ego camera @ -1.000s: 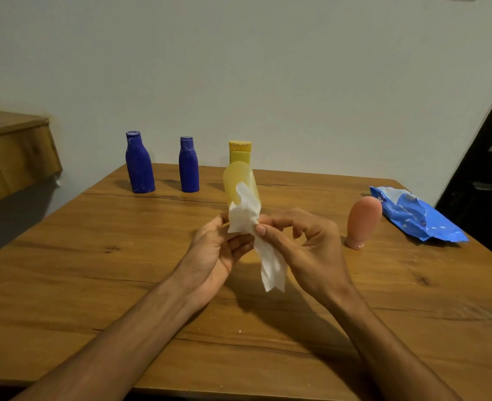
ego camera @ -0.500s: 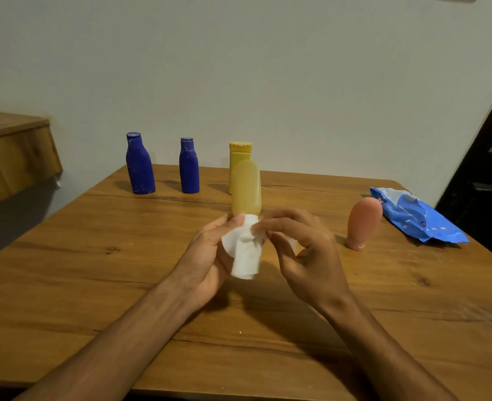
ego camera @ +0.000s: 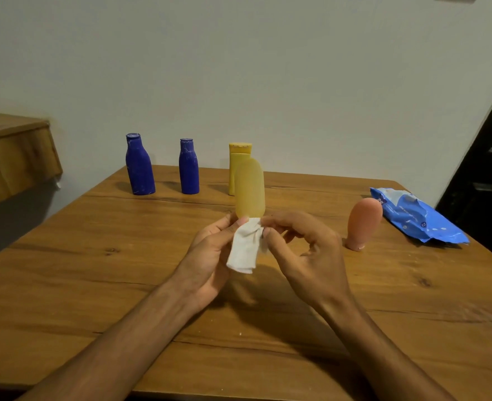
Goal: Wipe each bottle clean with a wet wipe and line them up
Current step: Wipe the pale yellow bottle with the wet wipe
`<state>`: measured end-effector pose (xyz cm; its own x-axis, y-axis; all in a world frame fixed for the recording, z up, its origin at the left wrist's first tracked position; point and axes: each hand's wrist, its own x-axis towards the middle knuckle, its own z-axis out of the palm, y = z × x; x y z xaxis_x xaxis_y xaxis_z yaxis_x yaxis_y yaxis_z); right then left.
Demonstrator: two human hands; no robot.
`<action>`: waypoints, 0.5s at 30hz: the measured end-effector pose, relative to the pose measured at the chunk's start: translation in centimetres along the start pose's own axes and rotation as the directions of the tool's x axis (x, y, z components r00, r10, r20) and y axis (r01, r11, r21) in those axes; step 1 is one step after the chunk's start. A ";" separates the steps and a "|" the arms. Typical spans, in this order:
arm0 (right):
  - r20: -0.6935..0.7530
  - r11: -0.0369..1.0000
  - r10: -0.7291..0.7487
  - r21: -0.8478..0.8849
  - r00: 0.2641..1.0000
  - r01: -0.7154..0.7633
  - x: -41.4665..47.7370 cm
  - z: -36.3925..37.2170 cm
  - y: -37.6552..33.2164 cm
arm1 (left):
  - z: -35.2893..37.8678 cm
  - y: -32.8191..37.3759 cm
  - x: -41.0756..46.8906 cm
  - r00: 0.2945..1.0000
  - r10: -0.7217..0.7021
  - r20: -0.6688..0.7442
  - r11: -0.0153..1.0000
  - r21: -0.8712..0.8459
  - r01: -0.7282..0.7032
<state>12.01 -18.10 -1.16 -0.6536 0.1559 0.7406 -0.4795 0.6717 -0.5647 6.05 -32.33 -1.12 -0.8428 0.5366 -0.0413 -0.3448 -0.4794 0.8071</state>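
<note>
Mid-table (ego camera: 94,285), well apart from all else: bottle (ego camera: 250,192) upright, base wrapped in wipe (ego camera: 243,250), gripped by left hand (ego camera: 210,256). Wipe pinched at 3 o'clock by right hand (ego camera: 305,250).

Along far edge, 11 to 12 o'clock: big blue bottle (ego camera: 140,166), small blue bottle (ego camera: 189,169), capped bottle (ego camera: 234,163). At 2 o'clock, near right edge: pink bottle (ego camera: 363,221), pack (ego camera: 418,221), print unreadable.

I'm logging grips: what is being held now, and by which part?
The pale yellow bottle, by its lower end, wrapped in the wet wipe. The left hand grips both there; the right hand pinches the wipe.
</note>
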 end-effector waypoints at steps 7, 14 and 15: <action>-0.079 0.998 0.057 -0.004 0.995 -0.058 0.1 0.1 0.4 | 0.1 -0.2 0.1 1.000 0.020 -0.015 1.000 -0.012 -0.020; -0.018 0.996 -0.003 -0.094 1.000 0.001 -0.1 0.3 -0.2 | 0.2 0.1 0.0 1.000 -0.018 0.002 0.992 -0.126 0.018; -0.023 0.996 0.009 -0.092 1.000 -0.011 0.0 0.3 -0.1 | 0.2 0.2 -0.1 0.999 -0.024 0.021 0.989 -0.146 0.027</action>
<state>11.90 -18.37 -1.27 -0.6439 0.1787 0.7440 -0.4166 0.7337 -0.5368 6.14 -32.32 -0.84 -0.8255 0.5623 -0.0483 -0.4238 -0.5610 0.7112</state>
